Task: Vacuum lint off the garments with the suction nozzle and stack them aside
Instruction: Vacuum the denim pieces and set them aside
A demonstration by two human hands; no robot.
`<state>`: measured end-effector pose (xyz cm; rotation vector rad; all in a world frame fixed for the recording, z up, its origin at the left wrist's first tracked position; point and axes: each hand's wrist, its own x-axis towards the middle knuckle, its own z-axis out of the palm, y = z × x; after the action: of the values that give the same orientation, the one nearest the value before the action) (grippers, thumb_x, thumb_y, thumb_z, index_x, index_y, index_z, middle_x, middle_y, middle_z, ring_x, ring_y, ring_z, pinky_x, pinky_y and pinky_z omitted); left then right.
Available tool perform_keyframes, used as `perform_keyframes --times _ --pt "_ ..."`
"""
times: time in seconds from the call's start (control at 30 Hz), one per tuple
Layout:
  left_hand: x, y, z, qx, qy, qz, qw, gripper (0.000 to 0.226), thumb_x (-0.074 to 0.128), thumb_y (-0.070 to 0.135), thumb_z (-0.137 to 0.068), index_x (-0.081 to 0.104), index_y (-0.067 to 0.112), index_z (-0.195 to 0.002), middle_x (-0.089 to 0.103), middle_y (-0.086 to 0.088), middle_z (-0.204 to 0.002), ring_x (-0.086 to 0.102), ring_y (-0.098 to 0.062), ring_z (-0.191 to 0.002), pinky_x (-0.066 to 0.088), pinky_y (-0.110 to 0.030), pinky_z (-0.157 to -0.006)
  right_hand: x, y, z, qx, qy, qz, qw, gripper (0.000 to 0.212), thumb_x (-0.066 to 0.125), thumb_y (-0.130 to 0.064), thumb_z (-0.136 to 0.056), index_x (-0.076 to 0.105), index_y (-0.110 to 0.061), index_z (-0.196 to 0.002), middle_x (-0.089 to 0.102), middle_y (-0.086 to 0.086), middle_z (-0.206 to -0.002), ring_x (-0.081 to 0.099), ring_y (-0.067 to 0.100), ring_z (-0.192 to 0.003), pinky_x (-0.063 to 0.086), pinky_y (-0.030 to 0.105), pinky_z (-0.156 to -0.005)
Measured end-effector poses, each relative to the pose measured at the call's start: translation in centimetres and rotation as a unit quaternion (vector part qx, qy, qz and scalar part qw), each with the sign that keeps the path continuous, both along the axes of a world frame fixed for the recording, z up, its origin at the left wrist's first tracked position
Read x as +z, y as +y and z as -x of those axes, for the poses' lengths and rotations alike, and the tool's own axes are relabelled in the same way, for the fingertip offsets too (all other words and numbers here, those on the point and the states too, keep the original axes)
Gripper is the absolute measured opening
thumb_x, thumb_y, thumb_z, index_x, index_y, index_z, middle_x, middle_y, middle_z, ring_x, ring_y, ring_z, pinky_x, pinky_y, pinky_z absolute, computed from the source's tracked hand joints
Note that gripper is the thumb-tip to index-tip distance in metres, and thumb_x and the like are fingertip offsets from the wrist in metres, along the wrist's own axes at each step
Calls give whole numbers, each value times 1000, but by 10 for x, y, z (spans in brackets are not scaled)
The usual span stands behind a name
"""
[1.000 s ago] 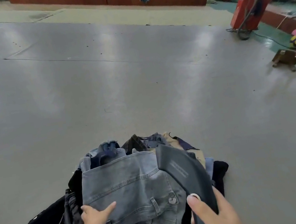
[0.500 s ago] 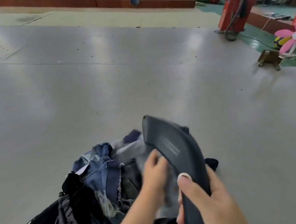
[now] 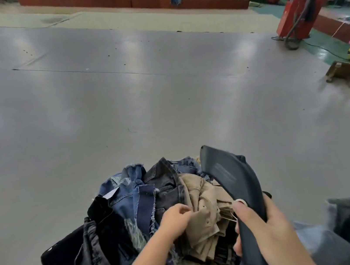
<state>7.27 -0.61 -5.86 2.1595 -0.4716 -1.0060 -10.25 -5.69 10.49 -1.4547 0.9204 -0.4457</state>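
One pair of light blue jeans point(image 3: 329, 243) now lies aside at my right, off the heap of denim garments point(image 3: 135, 207). My left hand point(image 3: 177, 220) pinches the tan trousers point(image 3: 205, 214) next; my right hand point(image 3: 267, 230) keeps its grip clamped on the curved dark grey suction nozzle point(image 3: 231, 178).

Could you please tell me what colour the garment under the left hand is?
Tan, a beige cotton garment, clearest in the head view.
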Motion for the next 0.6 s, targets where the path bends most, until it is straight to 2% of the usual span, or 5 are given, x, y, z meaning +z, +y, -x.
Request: perform_keyframes --times 0.1,0.2,0.3,0.5,0.6 --pt "-50 44 -46 186 -71 -73 977 43 61 23 -89 52 10 -129 57 -11 -127 58 -27 -111 46 -31 -88 -18 0 -11 -2 31 -24 999 32 72 -34 -77 60 -32 -106 63 5 -89 63 38 -89 50 58 -88" --pt "-78 61 -71 316 -25 -63 946 56 61 25 -91 39 2 -138 51 -18 -135 54 -35 -117 44 -38 -92 -32 -1 -21 -12 43 -70 996 35 75 -30 -75 61 -32 -106 65 6 -88 63 29 -80 55 45 -75" --pt "-98 55 -77 333 55 -29 941 73 67 28 -88 28 0 -144 45 -20 -141 48 -36 -125 40 -37 -98 -37 -2 -28 -7 85 -50 995 45 77 -25 -73 59 -28 -115 67 3 -108 61 25 -102 47 41 -97" --pt "-97 58 -89 270 4 -84 959 25 67 26 -84 63 7 -99 68 -15 -104 62 -32 -95 49 -34 -81 -43 -7 -30 -22 94 -46 994 30 78 -21 -73 62 -29 -98 68 10 -100 62 31 -99 48 47 -97" --pt "-64 48 -89 326 -59 18 943 20 62 22 -82 61 3 -79 65 -13 -80 58 -30 -78 44 -39 -71 -41 -15 -28 -32 93 -42 994 30 76 -21 -75 59 -26 -99 67 0 -97 61 22 -93 51 38 -82"
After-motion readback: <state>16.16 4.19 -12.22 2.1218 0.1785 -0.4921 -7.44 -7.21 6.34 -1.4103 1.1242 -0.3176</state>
